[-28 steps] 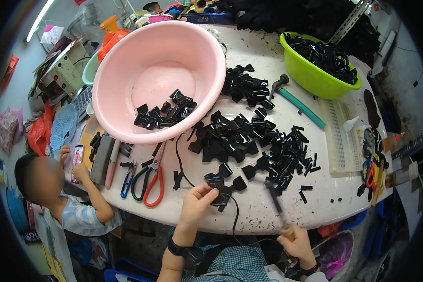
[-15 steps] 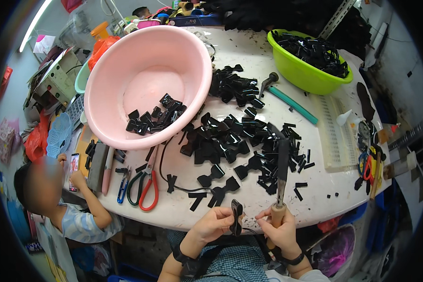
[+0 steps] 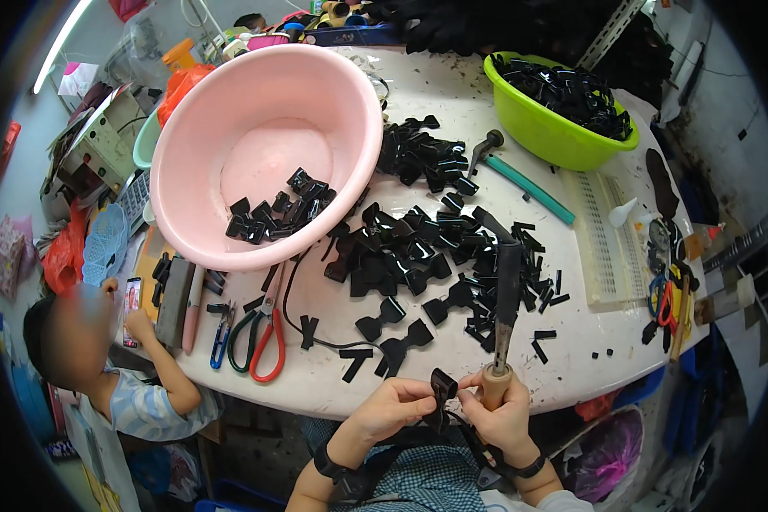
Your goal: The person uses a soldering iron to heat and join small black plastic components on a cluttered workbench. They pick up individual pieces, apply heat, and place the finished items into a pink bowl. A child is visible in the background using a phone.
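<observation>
At the near edge of the white table [image 3: 452, 102], both hands meet over one small black bow [image 3: 440, 388]. The left hand [image 3: 392, 408] pinches the bow between thumb and fingertips, closed on it, and holds it just off the table rim. The right hand [image 3: 503, 418] is wrapped tight around the wooden handle of a soldering iron [image 3: 502, 320], whose dark shaft rises away from the grip over the pile of black bows [image 3: 418, 247]. The two hands touch at the bow.

Compared with the picture from half a second ago, the hands sit in nearly the same place and the bow stays pinched between them; the iron stands a little more upright. Nearly a second ago the hands were apart: the left lay flat on the table among the bows, and the right held the iron lower, off to its own side.

Beyond the grip, up and to the left, a pink basin [image 3: 264, 145] holds a small heap of bows. Left of the hands lie red-handled scissors [image 3: 260, 337] and small blue snips [image 3: 220, 333]. Far beyond, to the right, a green bowl [image 3: 555, 128] is full of black pieces, with a teal-handled hammer [image 3: 516, 175] beside it. A seated person [image 3: 102, 358] is at the table's left side.
</observation>
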Motion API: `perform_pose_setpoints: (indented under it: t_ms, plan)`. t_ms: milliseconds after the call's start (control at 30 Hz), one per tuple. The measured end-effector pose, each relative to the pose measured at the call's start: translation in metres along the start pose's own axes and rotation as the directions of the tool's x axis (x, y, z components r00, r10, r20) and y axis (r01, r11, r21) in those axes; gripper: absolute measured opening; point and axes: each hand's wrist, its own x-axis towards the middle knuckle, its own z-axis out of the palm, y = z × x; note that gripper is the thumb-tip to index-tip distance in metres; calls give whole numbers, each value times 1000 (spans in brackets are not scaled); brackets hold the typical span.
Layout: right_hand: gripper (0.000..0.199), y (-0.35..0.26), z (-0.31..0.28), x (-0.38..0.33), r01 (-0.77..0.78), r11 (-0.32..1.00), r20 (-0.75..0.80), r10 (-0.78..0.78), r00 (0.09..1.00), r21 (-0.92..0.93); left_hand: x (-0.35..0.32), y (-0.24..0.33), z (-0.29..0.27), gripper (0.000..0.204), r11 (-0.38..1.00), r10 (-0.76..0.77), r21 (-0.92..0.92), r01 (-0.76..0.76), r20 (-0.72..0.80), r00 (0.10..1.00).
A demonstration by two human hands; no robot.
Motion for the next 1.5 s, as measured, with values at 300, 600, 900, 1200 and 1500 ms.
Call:
perform_pose_setpoints:
  t_ms: [300,600,900,1200,1500]
  plan:
    - [15,0,1,4,-6,995,-19,4,1000,-95,-4,6,-2,26,996,26,85,-30,52,998]
    - [17,19,5,6,162,941,-101,-200,975,-299,-8,5,16,25,985,62,167,-51,-62,996]
    - [19,13,-2,7,-45,998,4,45,999,54,-10,0,2,39,975,20,-223,-19,1,1000]
    - [20,1,0,4,-89,991,65,83,994,97,-7,-5,-3,38,986,13,-167,-8,32,999]
    - [21,3,0,2,-70,993,60,65,996,93,-6,-4,-5,26,985,43,-171,-24,110,993]
